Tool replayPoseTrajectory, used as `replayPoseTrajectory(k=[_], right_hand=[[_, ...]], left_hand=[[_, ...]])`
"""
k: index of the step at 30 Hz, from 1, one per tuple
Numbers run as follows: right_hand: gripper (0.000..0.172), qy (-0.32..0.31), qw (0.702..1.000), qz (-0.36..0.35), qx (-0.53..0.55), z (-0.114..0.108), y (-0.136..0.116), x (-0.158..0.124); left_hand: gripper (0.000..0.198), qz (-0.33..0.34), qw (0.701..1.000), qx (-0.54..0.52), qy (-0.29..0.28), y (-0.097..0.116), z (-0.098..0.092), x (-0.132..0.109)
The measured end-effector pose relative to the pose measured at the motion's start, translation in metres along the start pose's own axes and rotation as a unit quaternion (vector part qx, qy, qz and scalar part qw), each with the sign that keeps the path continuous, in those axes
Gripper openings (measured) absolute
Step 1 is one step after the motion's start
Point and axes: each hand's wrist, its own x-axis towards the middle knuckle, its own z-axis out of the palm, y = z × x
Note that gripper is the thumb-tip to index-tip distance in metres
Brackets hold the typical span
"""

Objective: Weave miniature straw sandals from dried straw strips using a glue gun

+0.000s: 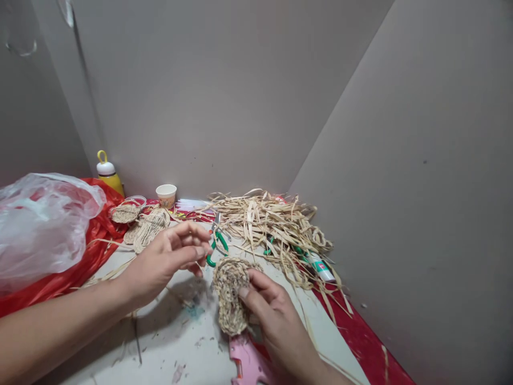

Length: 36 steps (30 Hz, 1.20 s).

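Between thumb and fingers, my right hand grips a small braided straw sole, held up above the table. The sole is oblong, with its coils of plaited fibre facing me. To the left of it, my left hand hovers with loosely bent fingers apart and nothing visible in them. Green-handled scissors lie just beyond the left fingertips. More woven straw soles rest at the back left, past my left hand. A pink plastic piece lies below the held sole, partly covered by my right hand.
A big heap of dry straw strips covers the back right, with a white and green tube at its edge. Along the back stand a paper cup and a yellow bottle. Plastic bags bulge at left; grey walls enclose the table.
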Motion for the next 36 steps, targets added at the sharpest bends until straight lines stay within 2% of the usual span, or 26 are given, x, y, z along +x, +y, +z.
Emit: replayPoseTrajectory(k=[3,6,11,13,18,22,36], right_hand=[[0.009,-0.021,1.000,-0.002,-0.011,-0.002,0.003,0.000],[0.007,-0.029,1.000,0.001,-0.003,-0.005,0.006,0.000],[0.017,-0.042,0.999,-0.003,0.001,-0.009,0.009,-0.003],[0.022,-0.052,0.998,-0.016,-0.015,-0.010,0.010,-0.004],[0.018,-0.060,0.997,-0.034,-0.018,-0.010,0.014,-0.002],[0.016,-0.047,0.998,-0.028,-0.029,-0.010,0.015,-0.001],[0.011,-0.025,0.986,-0.079,-0.146,-0.008,0.010,-0.003]], left_hand=[[0.011,-0.039,0.998,0.035,-0.039,-0.001,-0.001,0.001],[0.010,-0.080,0.995,0.030,-0.054,-0.002,-0.001,0.001],[0.013,-0.131,0.989,0.035,-0.064,-0.007,0.003,-0.001],[0.013,-0.135,0.988,0.033,-0.073,-0.008,0.005,-0.002],[0.015,-0.141,0.986,0.034,-0.085,-0.006,0.006,-0.002],[0.014,-0.136,0.987,0.036,-0.080,-0.005,0.005,-0.001],[0.009,-0.131,0.983,0.086,-0.099,-0.005,0.003,-0.001]])
